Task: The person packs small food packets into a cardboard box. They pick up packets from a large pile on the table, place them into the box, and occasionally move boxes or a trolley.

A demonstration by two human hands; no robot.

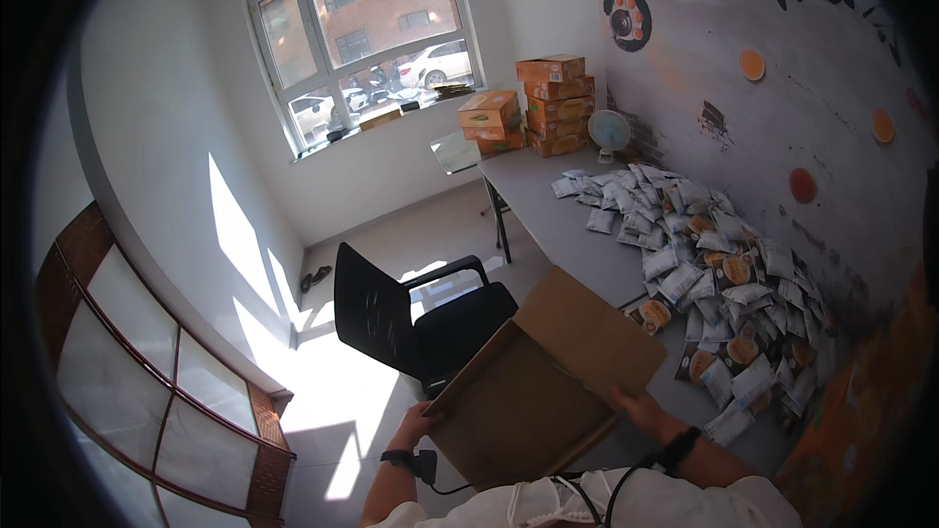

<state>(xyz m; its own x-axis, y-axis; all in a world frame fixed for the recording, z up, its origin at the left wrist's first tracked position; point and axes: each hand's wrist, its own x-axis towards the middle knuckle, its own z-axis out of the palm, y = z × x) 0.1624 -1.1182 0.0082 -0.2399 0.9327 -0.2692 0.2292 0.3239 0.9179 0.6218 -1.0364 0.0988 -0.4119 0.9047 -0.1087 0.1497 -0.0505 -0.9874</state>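
An open cardboard box (518,411) is held tilted in front of my body, its brown inside facing me. Its wide flap (592,332) stands out toward the table. My left hand (419,422) is closed on the box's left edge. On the opposite side, my right hand (636,409) grips the box near the base of the flap, its fingertips partly hidden. To the right of the box, a big heap of small white packets (675,235) spreads over the grey table (548,205), with several round-labelled brown packets (736,269) among them.
Orange cartons (559,108) are stacked at the table's far end beside a small fan (609,132). A black office chair (430,323) stands just left of the table. A window (362,29) is at the back; dark slippers (315,278) lie by the left wall.
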